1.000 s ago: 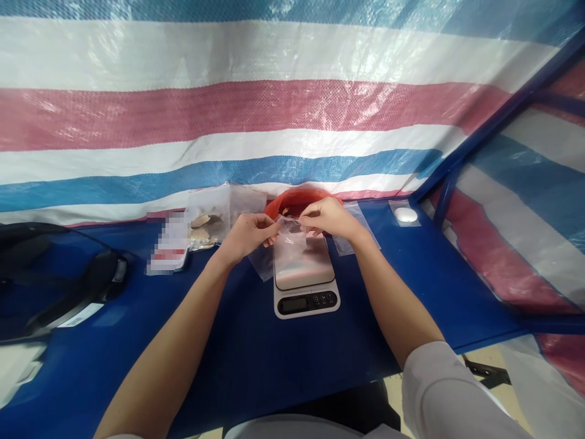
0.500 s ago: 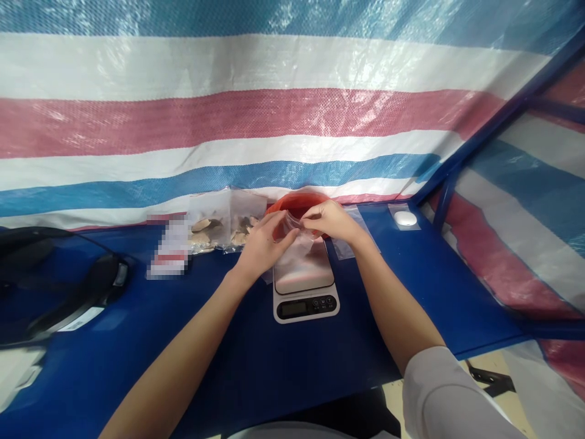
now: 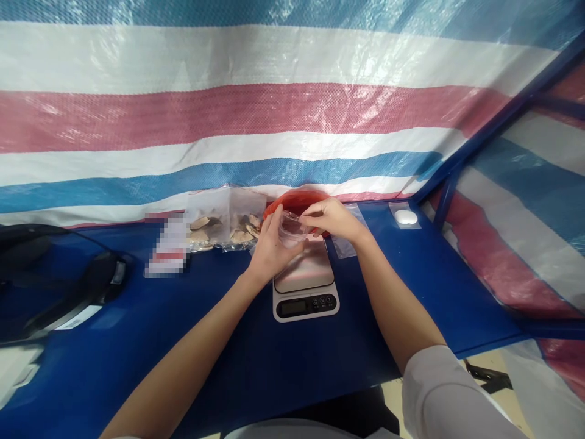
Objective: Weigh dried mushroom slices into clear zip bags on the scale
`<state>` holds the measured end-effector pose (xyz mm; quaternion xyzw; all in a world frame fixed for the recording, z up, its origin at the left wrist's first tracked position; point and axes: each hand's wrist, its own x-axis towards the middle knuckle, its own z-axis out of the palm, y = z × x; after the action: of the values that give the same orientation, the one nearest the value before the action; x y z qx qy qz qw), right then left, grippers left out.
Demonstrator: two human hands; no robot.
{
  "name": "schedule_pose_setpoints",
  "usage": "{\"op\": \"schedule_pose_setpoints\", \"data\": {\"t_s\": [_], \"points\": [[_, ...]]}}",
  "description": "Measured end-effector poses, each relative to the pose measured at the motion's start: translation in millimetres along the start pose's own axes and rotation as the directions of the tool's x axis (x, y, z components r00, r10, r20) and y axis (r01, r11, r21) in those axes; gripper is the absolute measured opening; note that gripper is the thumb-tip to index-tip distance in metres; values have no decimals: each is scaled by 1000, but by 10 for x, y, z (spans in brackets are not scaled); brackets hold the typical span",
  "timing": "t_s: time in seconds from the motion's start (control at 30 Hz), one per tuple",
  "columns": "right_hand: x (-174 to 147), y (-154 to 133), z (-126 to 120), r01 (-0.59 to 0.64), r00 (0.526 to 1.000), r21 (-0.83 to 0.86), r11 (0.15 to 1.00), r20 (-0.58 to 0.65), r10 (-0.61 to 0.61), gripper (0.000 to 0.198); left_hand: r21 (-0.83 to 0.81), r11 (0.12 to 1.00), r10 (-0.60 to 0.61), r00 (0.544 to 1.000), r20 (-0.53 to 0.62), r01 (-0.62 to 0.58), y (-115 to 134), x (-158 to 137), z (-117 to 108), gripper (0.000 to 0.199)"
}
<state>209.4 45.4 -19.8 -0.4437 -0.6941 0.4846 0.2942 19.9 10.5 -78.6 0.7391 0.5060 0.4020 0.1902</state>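
A clear plastic bag (image 3: 293,225) is spread at its mouth between my two hands, above the back of a white kitchen scale (image 3: 305,274). My left hand (image 3: 275,247) is wrapped round the bag's left side, thumb toward the right. On the other side, my right hand (image 3: 329,218) pinches the bag's edge between thumb and fingertips. The scale's dark display faces me, with buttons beside it. Right behind the hands stands an orange-red container (image 3: 297,198), partly hidden by them; its contents do not show.
Clear bags of dried brown slices (image 3: 205,228) stand left of the scale, beside a blurred-out packet (image 3: 167,253). Flat clear bags (image 3: 345,245) lie to the right. A white oval object (image 3: 405,218) is farther right. A black headset-like object (image 3: 100,280) lies on the blue table (image 3: 256,366).
The bag's mouth has widened. My left hand has shifted slightly right and turned, its fingers now pointing more upward; my right hand has hardly moved.
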Motion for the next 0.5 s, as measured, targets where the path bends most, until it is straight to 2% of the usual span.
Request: {"op": "schedule_pose_setpoints", "data": {"t_s": [0.1, 0.17, 0.37, 0.5], "points": [[-2, 32, -50, 2, 1000, -30, 1000, -8, -2, 16, -34, 999, -4, 999, -37, 2, 27, 9, -30, 71], [-3, 51, -93, 46, 999, -78, 996, -19, -47, 18, -52, 999, 1, 999, -42, -3, 40, 14, -50, 65], [-71, -47, -150, 174, 966, -273, 946, -137, -218, 24, -4, 1000, -28, 999, -15, 28, 23, 11, -35, 81], [-119, -192, -10, 228, 962, -338, 913, -69, -266, 22, 34, 999, -13, 1000, -2, 13, -6, -2, 10, 87]]}}
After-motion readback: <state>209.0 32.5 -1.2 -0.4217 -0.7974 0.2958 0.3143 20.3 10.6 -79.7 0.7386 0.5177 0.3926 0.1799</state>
